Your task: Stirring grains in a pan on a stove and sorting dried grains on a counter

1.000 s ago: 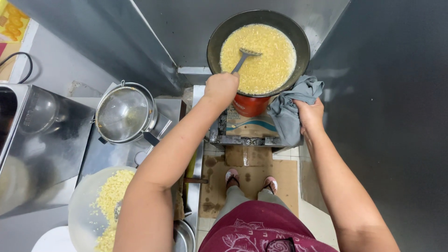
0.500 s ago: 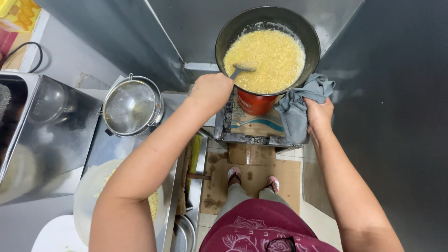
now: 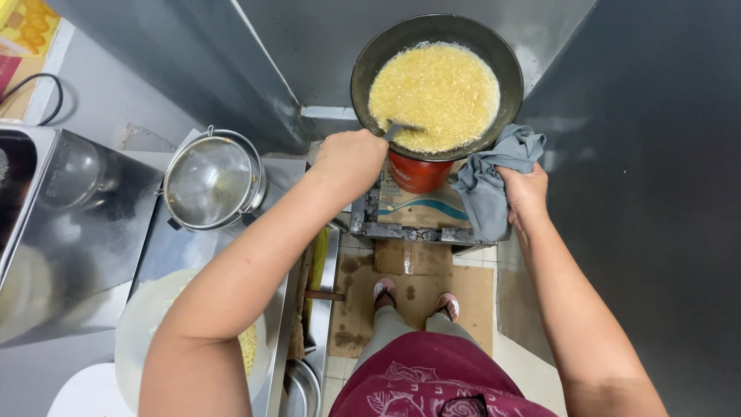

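Observation:
A large dark wok [image 3: 370, 77] full of yellow crumbly food [image 3: 436, 93] sits on a red burner [image 3: 417, 174] over a low metal stand [image 3: 409, 220]. My left hand [image 3: 351, 158] grips the handle of a metal ladle [image 3: 397, 130] whose end dips into the food at the wok's near edge. My right hand [image 3: 525, 189] clutches a grey cloth [image 3: 486, 181] that is pressed against the wok's right rim.
A lidded steel pot [image 3: 212, 181] stands on the steel counter [image 3: 166, 247] at left. A white bowl [image 3: 139, 332] with yellow food lies under my left arm. Steel walls [image 3: 641, 193] close in behind and at right. My feet in sandals [image 3: 417, 293] stand on cardboard.
The ladle has been drawn from the middle of the wok to its near left edge. The view has shifted slightly; my right hand stays on the cloth.

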